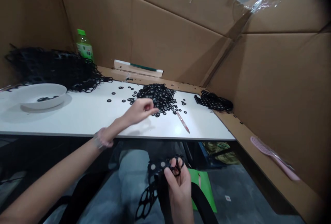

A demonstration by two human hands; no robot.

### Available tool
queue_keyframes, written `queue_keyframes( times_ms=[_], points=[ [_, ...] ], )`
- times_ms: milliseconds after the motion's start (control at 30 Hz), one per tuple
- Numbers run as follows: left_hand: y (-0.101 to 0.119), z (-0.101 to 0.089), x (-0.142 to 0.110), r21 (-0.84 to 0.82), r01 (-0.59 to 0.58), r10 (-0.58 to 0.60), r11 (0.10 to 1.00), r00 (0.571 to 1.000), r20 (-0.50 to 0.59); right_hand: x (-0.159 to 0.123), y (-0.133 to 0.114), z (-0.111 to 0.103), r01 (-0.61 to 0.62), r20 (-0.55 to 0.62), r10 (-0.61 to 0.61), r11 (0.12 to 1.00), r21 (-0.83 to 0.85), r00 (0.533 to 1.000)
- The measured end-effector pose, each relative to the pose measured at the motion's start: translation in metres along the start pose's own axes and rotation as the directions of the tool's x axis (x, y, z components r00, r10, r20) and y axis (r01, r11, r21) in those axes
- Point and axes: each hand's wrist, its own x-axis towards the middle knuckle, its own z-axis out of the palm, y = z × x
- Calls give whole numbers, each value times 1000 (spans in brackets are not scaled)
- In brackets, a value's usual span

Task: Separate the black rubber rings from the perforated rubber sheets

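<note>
Below the white table (82, 118), the right hand (180, 184) pinches a black strip (157, 171) (likely light and bendy; hold its edge). Over the table, the left hand (139, 110) curls; I can't tell if it's empty.

Ring pile (159, 94) black – strip (158, 167) black, pale-dotted – tabletop (82, 120) white, bottle cap (81, 32) bright green, hairbrush (272, 155) pink
</note>
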Motion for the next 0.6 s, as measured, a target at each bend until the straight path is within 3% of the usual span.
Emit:
queue_keyframes(
  times_ms=[33, 67, 100, 167, 300, 367, 433, 533, 600],
  points=[
    [19, -5, -12, -72, -78, 89, 994, 982, 165, -1, 0, 1, 10, -1, -10, 1000, -16, 1000],
    [37, -9, -25, -128, -140, 176, 982, 925, 337, -2, -1, 3, 18, -11, -18, 999, -30, 1000],
    [52, -11, -38, -146, -174, 221, 974, 875, 430, -4, -2, 5, 24, -30, -26, 999, -41, 999],
    [72, -12, -60, -123, -212, 245, 969, 823, 513, -8, -5, 8, 34, -59, -37, 998, -57, 998],
    [78, 1, -82, -79, -254, 256, 964, 803, 539, -14, -8, 13, 32, -62, -35, 998, -58, 997],
    [73, 9, -86, -77, -269, 269, 960, 809, 523, -14, -6, 14, 23, -71, -26, 999, -47, 997],
    [69, 18, -90, -94, -224, 242, 970, 850, 467, -13, -3, 16, 8, -68, -9, 1000, -17, 998],
    [62, 25, -94, -155, -53, 103, 987, 936, 336, -8, 0, 19, -39, -43, 42, 996, 75, 998],
    [53, 22, -91, -199, 63, -13, 978, 970, 243, -3, -1, 20, -102, -13, 105, 984, 146, 994]
  ],
)
